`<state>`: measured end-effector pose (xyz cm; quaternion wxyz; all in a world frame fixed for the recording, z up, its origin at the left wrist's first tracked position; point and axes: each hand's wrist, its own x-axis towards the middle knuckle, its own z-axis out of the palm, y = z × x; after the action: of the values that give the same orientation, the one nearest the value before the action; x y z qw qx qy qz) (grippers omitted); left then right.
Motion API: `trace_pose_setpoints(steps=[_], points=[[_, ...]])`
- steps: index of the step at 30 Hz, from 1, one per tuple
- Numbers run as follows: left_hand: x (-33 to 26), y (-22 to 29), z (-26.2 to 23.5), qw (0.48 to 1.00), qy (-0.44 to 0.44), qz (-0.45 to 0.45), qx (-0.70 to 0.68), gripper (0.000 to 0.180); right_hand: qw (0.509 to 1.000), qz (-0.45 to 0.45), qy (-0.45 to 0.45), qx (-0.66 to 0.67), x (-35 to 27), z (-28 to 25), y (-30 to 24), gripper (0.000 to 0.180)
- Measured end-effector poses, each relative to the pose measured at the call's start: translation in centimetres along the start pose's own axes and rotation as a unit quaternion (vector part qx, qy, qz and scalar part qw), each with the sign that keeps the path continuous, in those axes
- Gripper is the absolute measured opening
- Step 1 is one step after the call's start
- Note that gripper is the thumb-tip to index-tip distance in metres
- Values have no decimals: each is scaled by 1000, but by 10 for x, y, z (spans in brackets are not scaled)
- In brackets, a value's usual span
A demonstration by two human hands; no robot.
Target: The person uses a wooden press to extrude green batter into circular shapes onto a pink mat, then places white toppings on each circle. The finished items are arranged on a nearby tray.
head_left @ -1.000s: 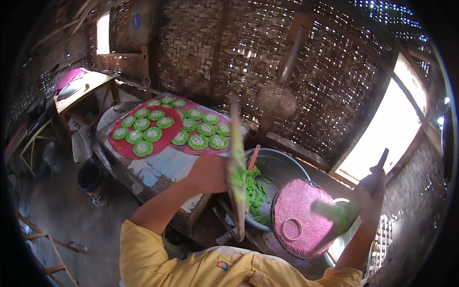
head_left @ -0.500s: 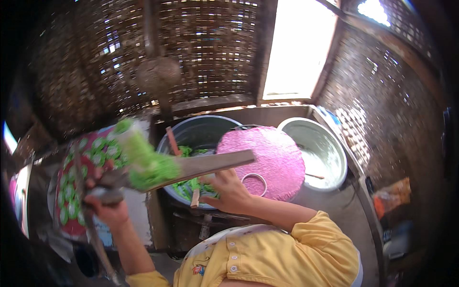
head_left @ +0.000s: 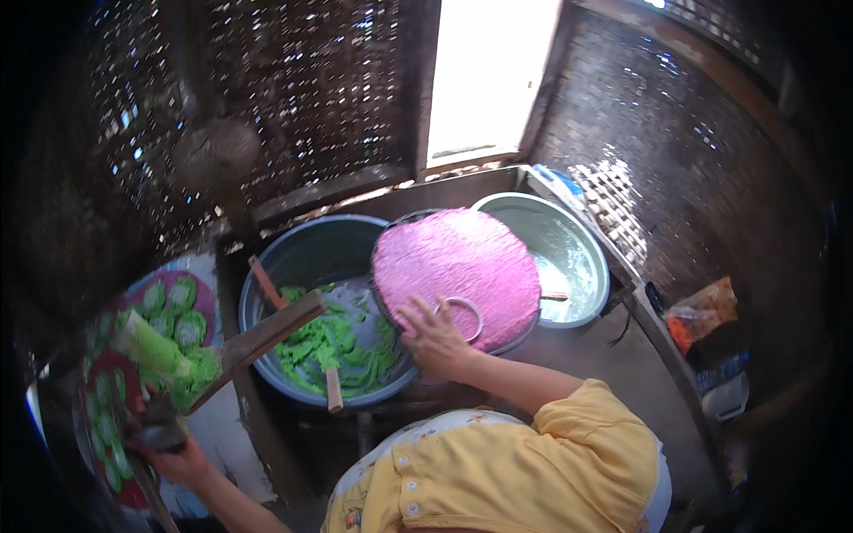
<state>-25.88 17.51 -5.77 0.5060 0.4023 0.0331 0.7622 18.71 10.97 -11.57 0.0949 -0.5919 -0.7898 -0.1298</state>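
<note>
White, stiff-looking ring (head_left: 481, 321) lies on the pink disc (head_left: 462, 253); we judge it light, best pinched by the rim, with our right hand (head_left: 437, 345), fingers spread loose, at its left edge and our left hand (head_left: 182, 462) grasping the green-smeared wooden tool (head_left: 267, 334).

Left basin (head_left: 306, 238): left of tray (head_left: 458, 258); dough (head_left: 298, 342), spatula (head_left: 334, 391) inside.
Tray: between both basins.
Ring (head_left: 481, 318): on tray, near side.
Right basin (head_left: 569, 242): right of tray.
Window (head_left: 490, 80): behind tray.
</note>
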Motion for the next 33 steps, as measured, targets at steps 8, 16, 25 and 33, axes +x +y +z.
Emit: trace_pose_setpoints(steps=[8,16,25,33], points=[[-9,-2,16,993,114,43,-3,40,970,18,-27,240,41,-5,-28,21],[-4,-5,28,987,148,45,32,41,865,114,-404,275,112,51,-87,37],[-8,-1,28,987,157,34,18,41,891,-205,-356,195,140,21,7,42],[-2,0,37,989,140,35,24,41,891,-318,-222,-236,261,15,26,22]])
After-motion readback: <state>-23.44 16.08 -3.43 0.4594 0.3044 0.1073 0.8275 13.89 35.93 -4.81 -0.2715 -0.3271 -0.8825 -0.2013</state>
